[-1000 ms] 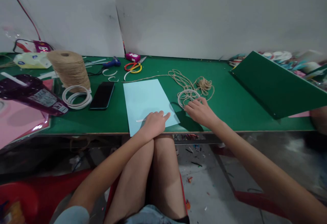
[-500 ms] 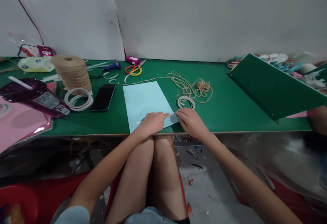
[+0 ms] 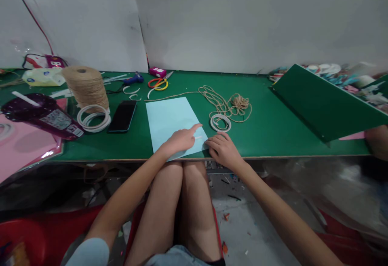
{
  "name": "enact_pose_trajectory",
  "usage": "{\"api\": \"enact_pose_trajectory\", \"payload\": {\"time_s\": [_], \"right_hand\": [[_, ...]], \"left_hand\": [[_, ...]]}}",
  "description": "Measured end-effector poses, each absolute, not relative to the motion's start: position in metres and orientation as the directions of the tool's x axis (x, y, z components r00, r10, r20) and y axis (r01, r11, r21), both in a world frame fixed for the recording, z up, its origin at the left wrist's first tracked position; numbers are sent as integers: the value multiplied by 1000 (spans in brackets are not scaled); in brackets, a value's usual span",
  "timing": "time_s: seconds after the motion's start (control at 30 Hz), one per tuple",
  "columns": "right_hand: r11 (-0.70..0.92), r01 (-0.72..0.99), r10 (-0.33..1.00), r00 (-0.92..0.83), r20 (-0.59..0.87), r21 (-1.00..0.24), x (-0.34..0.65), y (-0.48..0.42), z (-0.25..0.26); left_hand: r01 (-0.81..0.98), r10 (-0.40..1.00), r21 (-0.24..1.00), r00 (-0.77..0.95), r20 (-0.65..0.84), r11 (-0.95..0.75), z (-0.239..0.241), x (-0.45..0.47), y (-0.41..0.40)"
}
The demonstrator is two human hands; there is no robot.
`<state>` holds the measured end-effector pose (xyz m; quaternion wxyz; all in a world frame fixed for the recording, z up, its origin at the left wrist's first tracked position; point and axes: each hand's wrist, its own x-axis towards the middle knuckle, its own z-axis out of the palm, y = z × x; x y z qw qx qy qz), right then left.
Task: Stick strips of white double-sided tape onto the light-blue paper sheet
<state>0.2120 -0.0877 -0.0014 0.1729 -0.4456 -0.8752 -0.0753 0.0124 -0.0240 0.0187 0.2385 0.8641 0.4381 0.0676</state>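
A light blue paper sheet [image 3: 171, 119] lies on the green table [image 3: 266, 124] in front of me. My left hand [image 3: 180, 140] rests on its near right part, index finger stretched out toward a small white strip [image 3: 198, 137] on the sheet. My right hand [image 3: 222, 149] sits at the sheet's near right corner with its fingers curled against the edge; what they pinch is hidden. Just beyond my right hand lie a white ring [image 3: 220, 122] and a tangle of jute twine [image 3: 233, 104].
Left of the sheet are a black phone [image 3: 121, 115], white rings [image 3: 92, 118], a jute spool [image 3: 86, 86] and a purple cup [image 3: 42, 116] lying on pink sheets. Scissors [image 3: 157, 82] and a glue gun [image 3: 131, 79] lie at the back. A green board [image 3: 324, 104] slants up at right.
My right hand drew back from the white ring and twine to the sheet's near right corner. My left hand shifted slightly right and its index finger stretched out over the white strip.
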Motion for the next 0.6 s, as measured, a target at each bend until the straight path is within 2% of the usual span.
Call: {"api": "enact_pose_trajectory", "payload": {"time_s": [0.1, 0.17, 0.23, 0.3, 0.4, 0.43, 0.47, 0.53, 0.6], "right_hand": [[573, 819, 761, -527, 378, -14, 211, -89, -3], [566, 824, 759, -525, 386, 8, 210, -89, -4], [563, 825, 748, -530, 400, 41, 208, -90, -3], [523, 851, 747, -481, 459, 41, 206, -93, -1], [410, 909, 729, -282, 623, -68, 198, -99, 6], [417, 904, 715, -261, 649, -96, 194, -101, 7], [463, 881, 703, -299, 645, -95, 190, -103, 8], [609, 792, 670, -488, 560, -39, 182, -105, 5], [700, 714, 633, -621, 461, 1, 176, -106, -3]], "left_hand": [[540, 804, 798, 581, -125, -266, 14, -2, -17], [453, 821, 872, 558, -117, -184, 12, -12, -16], [487, 861, 841, 506, -52, -235, 11, -18, -18], [582, 874, 742, 486, 11, -333, 12, -21, -22], [718, 846, 532, 533, -4, -449, 14, -18, -30], [744, 834, 464, 552, -21, -480, 14, -16, -32], [760, 824, 409, 566, -33, -506, 15, -15, -33], [763, 809, 363, 587, -41, -535, 14, -15, -34], [737, 802, 421, 596, -36, -529, 14, -18, -33]]}}
